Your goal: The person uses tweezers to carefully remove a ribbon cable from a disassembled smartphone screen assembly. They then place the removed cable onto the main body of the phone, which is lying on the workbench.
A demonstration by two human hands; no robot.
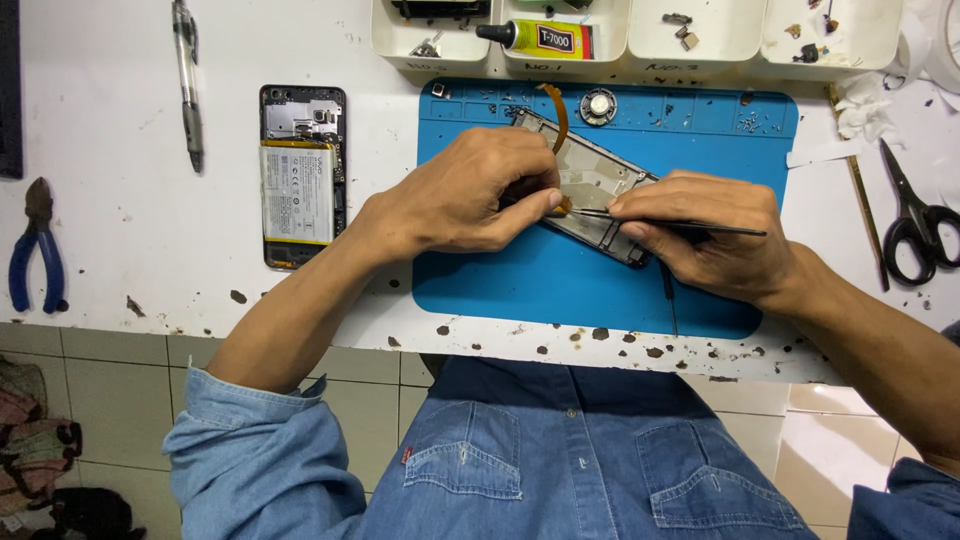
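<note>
White tabletop [130,250], blue mat [520,280]: left hand [465,195] pinches phone frame [590,185] mid-mat, right hand [715,235] closed on tweezers [735,230]. Opened phone [302,175] left, scissors [915,215] right, glue tube [540,38] far.

Head view of a white workbench [150,280] carrying a blue repair mat [560,285]. The left hand [470,195] steadies an opened phone frame [590,180] lying aslant on the mat, an orange flex cable [556,112] arching from it. The right hand [715,235] pinches black tweezers [700,228], tips at the frame beside the left thumb. Left of the mat lies a second phone [302,175], back off, battery exposed. Blue-handled pliers [38,250], scissors [915,215] and an adhesive tube [540,38] lie around.
</note>
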